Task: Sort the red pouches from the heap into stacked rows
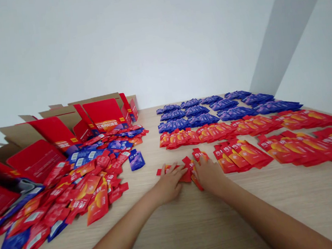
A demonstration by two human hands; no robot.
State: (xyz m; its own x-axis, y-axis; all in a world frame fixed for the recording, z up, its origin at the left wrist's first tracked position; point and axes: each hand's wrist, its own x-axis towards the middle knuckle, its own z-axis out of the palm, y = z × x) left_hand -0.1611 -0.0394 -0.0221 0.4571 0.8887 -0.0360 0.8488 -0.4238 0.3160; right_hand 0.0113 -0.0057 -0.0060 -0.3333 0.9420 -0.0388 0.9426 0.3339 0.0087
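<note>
My left hand (169,184) lies with its fingers stretched out over a red pouch (185,177) on the table. Beside it, my right hand (210,175) has its fingers bent round another red pouch (199,152), whose top end shows above the fingers. A further red pouch lies tilted between the hands, partly covered. Just right of my right hand is a fanned, overlapping group of red pouches (239,156). A single blue pouch (136,160) lies to the left, apart from the hands.
A loose heap of red and blue pouches (79,187) covers the left side. Behind it stand several open red cartons (104,112). Rows of blue pouches (194,111) lie at the back right, with rows of red pouches (307,119) in front, near the white wall (155,41).
</note>
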